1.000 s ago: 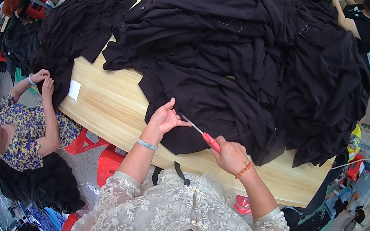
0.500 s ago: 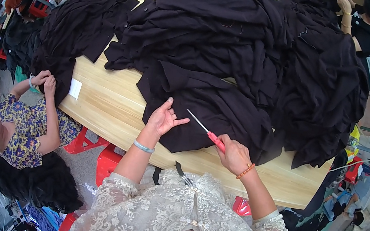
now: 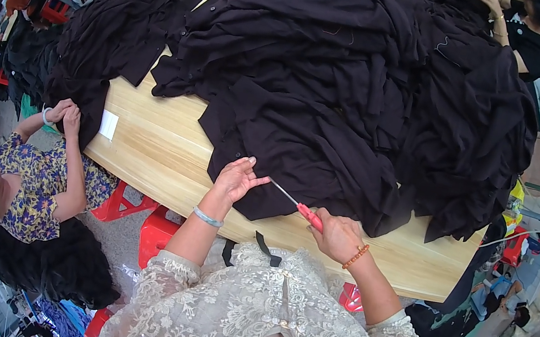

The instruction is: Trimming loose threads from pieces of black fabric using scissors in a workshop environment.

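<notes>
In my right hand point(image 3: 337, 237) is a slim tool with a red handle and a thin metal shaft point(image 3: 306, 212), like a small screwdriver. The shaft points up and left, its tip at the outstretched little finger of my left hand point(image 3: 237, 179). That hand is palm up with some fingers partly curled, and I see nothing held in it. Under both hands spreads a dark garment point(image 3: 287, 150), crumpled at the near side of a larger dark pile point(image 3: 306, 39). A small button shows on the garment just above my left fingers.
A wood-grain table point(image 3: 160, 143) carries the piles, with another dark heap point(image 3: 476, 131) at right and more dark cloth point(image 3: 122, 29) at left. A white card point(image 3: 108, 125) lies near a seated person point(image 3: 39, 180) handling cloth. Another person point(image 3: 534, 41) is at the far right. Red stools point(image 3: 156, 231) stand beneath.
The tool's tip has come down to my left little finger. My left fingers have lowered and curled slightly, and the near garment's folds have shifted, showing a button.
</notes>
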The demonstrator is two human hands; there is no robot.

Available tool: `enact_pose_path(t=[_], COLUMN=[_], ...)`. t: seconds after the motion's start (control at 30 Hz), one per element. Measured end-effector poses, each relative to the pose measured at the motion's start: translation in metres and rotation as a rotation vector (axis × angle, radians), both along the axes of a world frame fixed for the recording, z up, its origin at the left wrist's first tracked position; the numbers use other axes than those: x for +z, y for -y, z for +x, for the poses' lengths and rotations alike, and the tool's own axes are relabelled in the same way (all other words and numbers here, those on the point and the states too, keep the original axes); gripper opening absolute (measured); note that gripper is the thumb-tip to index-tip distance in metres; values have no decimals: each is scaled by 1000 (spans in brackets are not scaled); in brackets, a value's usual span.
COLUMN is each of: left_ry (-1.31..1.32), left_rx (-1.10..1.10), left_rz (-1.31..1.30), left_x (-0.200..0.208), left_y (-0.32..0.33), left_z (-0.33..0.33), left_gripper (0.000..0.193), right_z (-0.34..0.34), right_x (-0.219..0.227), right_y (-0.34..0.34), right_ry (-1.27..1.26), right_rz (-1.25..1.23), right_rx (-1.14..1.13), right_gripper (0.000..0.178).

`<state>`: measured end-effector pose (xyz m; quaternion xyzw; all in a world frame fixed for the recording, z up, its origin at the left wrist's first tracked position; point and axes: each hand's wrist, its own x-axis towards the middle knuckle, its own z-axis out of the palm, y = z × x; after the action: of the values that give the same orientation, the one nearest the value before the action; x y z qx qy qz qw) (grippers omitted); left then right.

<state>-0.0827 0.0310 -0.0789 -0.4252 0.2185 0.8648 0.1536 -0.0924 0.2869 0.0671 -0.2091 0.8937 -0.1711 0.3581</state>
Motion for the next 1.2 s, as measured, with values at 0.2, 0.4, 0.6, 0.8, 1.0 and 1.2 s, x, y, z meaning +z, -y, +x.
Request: enact_pose_path(t=[0.2,0.4,0.6,0.8,1.0,1.2], left_ry=[1,-368,-796,-738,-336,-131], left_rx=[28,-362,-1188,-1342,-1221,-1395], left_rz=[-3,-726,-1998,-1830,-1355,-1333], left_x=[2,-12,42,44,27,37], left_y=[-4,-2,38,65,55,41], left_z=[2,23,6,14,27,24], left_gripper=[14,3,40,44,48,42], right_z=[-4,-6,8,13,15,16], right_x=[-11,-11,-19,-9,-4,-8], right_y=[4,7,-10,-7,-8,-7], right_ry=[40,-7,-66,-35,-23,-52], right_rz=[26,1,16,56,-13,-89], right_rx=[61,-12,-72,-78,-47,-28], right_gripper=[28,25,24,20,19,20])
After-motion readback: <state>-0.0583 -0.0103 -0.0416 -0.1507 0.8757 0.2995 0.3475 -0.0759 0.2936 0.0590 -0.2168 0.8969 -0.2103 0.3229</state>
